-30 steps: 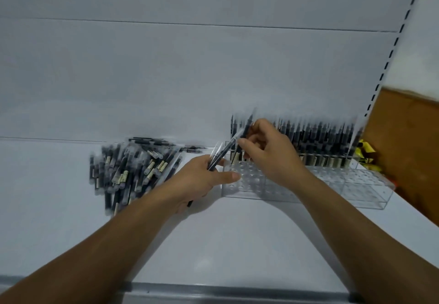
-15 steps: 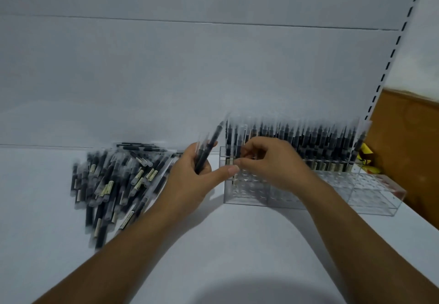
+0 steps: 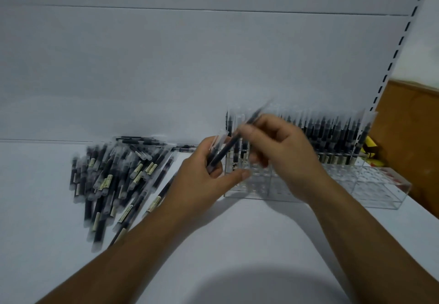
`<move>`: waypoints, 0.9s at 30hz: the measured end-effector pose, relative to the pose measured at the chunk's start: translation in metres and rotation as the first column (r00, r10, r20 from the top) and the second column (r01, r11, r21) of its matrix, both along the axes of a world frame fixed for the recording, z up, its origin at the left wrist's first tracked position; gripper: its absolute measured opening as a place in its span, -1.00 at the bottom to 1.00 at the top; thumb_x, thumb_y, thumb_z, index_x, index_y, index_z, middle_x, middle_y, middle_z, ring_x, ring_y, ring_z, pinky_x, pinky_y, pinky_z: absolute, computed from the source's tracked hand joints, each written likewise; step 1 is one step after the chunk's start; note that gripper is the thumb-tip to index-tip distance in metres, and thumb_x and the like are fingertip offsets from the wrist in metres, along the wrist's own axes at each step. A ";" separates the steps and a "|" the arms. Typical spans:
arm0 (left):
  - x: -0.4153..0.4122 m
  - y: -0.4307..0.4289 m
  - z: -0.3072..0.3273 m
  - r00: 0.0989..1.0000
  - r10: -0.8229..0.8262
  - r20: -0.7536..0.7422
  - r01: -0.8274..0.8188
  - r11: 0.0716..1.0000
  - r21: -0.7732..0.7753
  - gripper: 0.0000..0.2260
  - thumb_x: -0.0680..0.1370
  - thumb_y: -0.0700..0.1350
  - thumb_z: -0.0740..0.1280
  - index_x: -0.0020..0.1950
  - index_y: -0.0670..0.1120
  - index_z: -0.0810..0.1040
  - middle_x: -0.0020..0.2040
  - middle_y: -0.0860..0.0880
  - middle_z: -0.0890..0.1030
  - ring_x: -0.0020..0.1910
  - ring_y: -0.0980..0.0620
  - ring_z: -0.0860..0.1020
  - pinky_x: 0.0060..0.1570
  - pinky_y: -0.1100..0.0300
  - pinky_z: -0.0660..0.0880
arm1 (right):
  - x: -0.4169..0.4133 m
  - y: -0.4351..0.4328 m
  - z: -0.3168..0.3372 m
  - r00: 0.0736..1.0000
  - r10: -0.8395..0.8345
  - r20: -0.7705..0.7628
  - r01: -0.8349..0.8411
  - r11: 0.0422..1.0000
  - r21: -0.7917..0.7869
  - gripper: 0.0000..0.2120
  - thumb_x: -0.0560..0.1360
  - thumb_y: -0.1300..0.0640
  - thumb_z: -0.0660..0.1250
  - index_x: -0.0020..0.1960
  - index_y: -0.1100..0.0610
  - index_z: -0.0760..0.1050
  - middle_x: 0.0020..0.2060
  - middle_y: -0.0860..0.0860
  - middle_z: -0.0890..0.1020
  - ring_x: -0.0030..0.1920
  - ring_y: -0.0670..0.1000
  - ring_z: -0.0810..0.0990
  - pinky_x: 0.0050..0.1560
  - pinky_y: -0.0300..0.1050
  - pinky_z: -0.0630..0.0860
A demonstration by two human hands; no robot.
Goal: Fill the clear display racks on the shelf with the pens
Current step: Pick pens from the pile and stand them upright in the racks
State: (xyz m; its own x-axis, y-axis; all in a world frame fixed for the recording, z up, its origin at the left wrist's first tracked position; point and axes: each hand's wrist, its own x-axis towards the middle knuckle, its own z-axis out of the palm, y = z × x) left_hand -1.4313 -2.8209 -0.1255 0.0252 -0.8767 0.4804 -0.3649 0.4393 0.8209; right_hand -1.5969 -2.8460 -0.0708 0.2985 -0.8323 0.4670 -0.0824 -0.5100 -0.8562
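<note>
On the white shelf (image 3: 237,237) the clear display racks (image 3: 380,186) stand in a line along the back edge toward the right end. Their rear rows are filled with upright black pens (image 3: 332,135), while the front cells are bare. A loose pile of pens (image 3: 111,180) lies left of the racks, near the back edge. The left hand (image 3: 202,180) is curled around a small bunch of pens (image 3: 217,145), just in front of the leftmost rack. The right hand (image 3: 285,154) hovers above that rack and pinches a single pen (image 3: 254,116) between thumb and fingertips. This pen is tilted, its lower end lying among the bunch. A yellow object (image 3: 369,145) sits behind the racks' right end, beside a brown panel (image 3: 418,151).
</note>
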 end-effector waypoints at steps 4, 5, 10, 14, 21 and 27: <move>0.006 -0.002 0.000 0.998 0.046 0.031 -0.045 0.998 -0.032 -0.53 0.27 0.30 0.44 0.13 0.32 0.43 -0.48 0.15 0.30 -0.50 0.19 0.27 -0.43 0.26 0.29 | -0.017 -0.010 0.008 0.931 -0.211 0.298 0.212 0.977 0.030 -0.89 0.60 0.11 0.27 -0.09 0.07 0.51 -0.36 -0.08 0.63 -0.46 -0.14 0.51 -0.46 -0.29 0.44; 0.006 -0.002 0.000 0.998 0.049 0.032 -0.048 0.998 -0.035 -0.53 0.28 0.30 0.44 0.14 0.31 0.43 -0.47 0.15 0.29 -0.50 0.19 0.27 -0.42 0.26 0.30 | -0.019 -0.012 0.007 0.930 -0.264 0.257 0.280 0.960 -0.025 -0.89 0.60 0.11 0.28 -0.10 0.06 0.50 -0.42 -0.14 0.58 -0.47 -0.16 0.49 -0.46 -0.31 0.43; 0.005 -0.003 -0.001 0.999 0.036 0.031 -0.034 0.998 -0.051 -0.53 0.29 0.28 0.45 0.16 0.29 0.44 -0.47 0.12 0.29 -0.49 0.17 0.27 -0.43 0.30 0.31 | -0.015 -0.020 -0.006 0.929 -0.369 -0.027 0.357 0.912 -0.204 -0.89 0.56 0.03 0.33 -0.13 -0.08 0.47 -0.30 -0.12 0.61 -0.39 -0.20 0.53 -0.32 -0.18 0.53; 0.005 -0.003 -0.002 0.999 0.032 0.032 -0.031 0.998 -0.047 -0.53 0.28 0.27 0.47 0.14 0.29 0.44 -0.46 0.12 0.29 -0.49 0.17 0.28 -0.44 0.30 0.32 | -0.014 -0.024 -0.010 0.898 -0.407 -0.165 0.347 0.888 -0.301 -0.90 0.56 -0.03 0.33 -0.07 -0.02 0.51 -0.30 -0.13 0.60 -0.39 -0.18 0.50 -0.33 -0.20 0.46; 0.006 -0.005 -0.003 0.998 0.031 0.046 -0.028 0.998 -0.052 -0.52 0.29 0.27 0.47 0.16 0.29 0.44 -0.46 0.12 0.30 -0.48 0.19 0.28 -0.44 0.30 0.33 | -0.010 -0.027 -0.017 0.830 -0.399 -0.390 0.292 0.907 -0.305 -0.86 0.51 -0.13 0.35 -0.10 -0.08 0.51 -0.34 -0.20 0.55 -0.33 -0.21 0.50 -0.23 -0.13 0.51; 0.005 -0.004 -0.004 0.998 0.022 0.062 -0.017 0.997 -0.076 -0.50 0.30 0.27 0.47 0.19 0.28 0.43 -0.45 0.15 0.35 -0.46 0.21 0.32 -0.43 0.36 0.35 | -0.016 -0.026 -0.015 0.810 -0.420 -0.409 0.309 0.899 -0.311 -0.85 0.47 -0.17 0.38 -0.14 -0.11 0.55 -0.36 -0.21 0.54 -0.31 -0.19 0.49 -0.21 -0.10 0.52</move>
State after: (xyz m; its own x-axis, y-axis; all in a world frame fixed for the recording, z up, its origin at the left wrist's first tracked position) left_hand -1.4265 -2.8249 -0.1296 0.0096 -0.8374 0.5465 -0.4235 0.4917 0.7608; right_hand -1.6130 -2.8723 -0.0860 0.2176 -0.8147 0.5375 -0.6510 -0.5314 -0.5420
